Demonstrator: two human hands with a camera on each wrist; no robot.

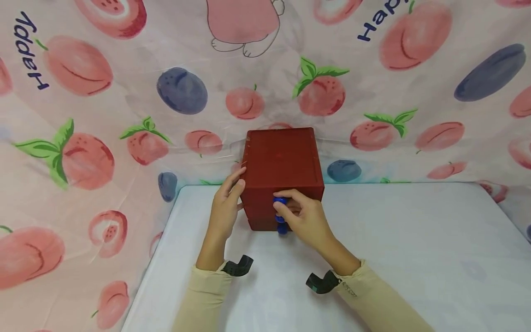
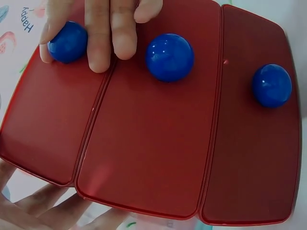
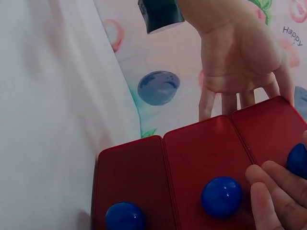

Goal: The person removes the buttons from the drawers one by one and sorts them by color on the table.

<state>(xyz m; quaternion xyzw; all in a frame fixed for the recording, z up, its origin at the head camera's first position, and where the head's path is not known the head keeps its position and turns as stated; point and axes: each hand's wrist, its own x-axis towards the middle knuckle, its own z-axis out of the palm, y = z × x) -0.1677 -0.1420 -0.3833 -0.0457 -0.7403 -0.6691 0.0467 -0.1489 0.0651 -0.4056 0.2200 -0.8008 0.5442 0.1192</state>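
Right hand (image 1: 306, 217) pinches top blue knob (image 2: 68, 44) inside its grip, near face of red box (image 1: 283, 159); left hand (image 1: 224, 207), grip loose, touches box's left side.

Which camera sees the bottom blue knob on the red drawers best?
The left wrist view: the bottom blue knob shows big, whole and uncovered. The right wrist view cuts it off at the lower edge; the head view shows it only small.
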